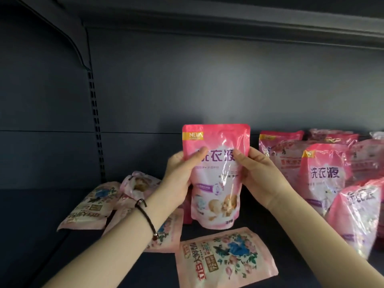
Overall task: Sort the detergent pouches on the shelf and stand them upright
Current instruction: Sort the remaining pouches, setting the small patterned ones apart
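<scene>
Head view: left hand [178, 173] and right hand [257, 173] pinch pink pouch [216, 175] upright, clear of shelf [41, 215]. Best: carry rightward to standing pink row [324, 173], seat base flat below grip before letting go.

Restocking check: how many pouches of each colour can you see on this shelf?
Bright pink detergent pouches: at least 7 (cluster overlaps), including the held pouch in left hand and right hand
Pale floral pouches: 4, lying down
Total: at least 11

Seemingly free shelf [31, 215] left; pouches [324, 173] right
</scene>
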A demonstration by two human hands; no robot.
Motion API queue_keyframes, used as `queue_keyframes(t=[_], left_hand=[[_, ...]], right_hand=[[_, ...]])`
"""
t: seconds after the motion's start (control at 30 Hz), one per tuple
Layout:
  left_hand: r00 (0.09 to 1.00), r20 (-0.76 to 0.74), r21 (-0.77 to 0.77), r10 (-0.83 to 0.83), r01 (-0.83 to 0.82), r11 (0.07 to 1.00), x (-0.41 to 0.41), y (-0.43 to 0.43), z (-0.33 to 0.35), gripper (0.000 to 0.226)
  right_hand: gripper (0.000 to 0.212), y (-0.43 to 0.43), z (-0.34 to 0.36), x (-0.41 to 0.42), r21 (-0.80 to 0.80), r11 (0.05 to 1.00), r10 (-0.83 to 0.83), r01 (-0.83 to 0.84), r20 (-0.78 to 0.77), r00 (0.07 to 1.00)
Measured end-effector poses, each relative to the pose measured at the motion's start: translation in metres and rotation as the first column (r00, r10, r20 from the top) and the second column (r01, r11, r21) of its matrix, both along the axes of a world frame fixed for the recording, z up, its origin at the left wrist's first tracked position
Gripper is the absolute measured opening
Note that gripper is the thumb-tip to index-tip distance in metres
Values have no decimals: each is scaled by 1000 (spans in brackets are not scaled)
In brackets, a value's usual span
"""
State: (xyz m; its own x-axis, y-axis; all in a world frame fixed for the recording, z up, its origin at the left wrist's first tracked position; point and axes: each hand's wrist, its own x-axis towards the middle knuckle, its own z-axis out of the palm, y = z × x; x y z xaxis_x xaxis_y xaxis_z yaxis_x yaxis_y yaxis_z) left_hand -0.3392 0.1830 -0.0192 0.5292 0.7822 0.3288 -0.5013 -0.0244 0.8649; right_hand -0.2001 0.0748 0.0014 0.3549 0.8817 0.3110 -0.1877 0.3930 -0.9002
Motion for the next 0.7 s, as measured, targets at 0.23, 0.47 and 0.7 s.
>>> queue_keyframes(t=[0.23,0.47,0.7], left_hand=[[997,-41,13,61,-60,998,29,-6,-24,35],[905,-311,388,289,-157,908,7,-7,-10,14],[674,-541,670,502,-15,742,-50,-11,-17,30]], right_hand=[[16,7,-27,31,-49,995,-85,86,25,996],[27,-4,-18,29,102,864,-482,494,450,751],[23,-34,-6,11,419,829,-528,370,805,271]])
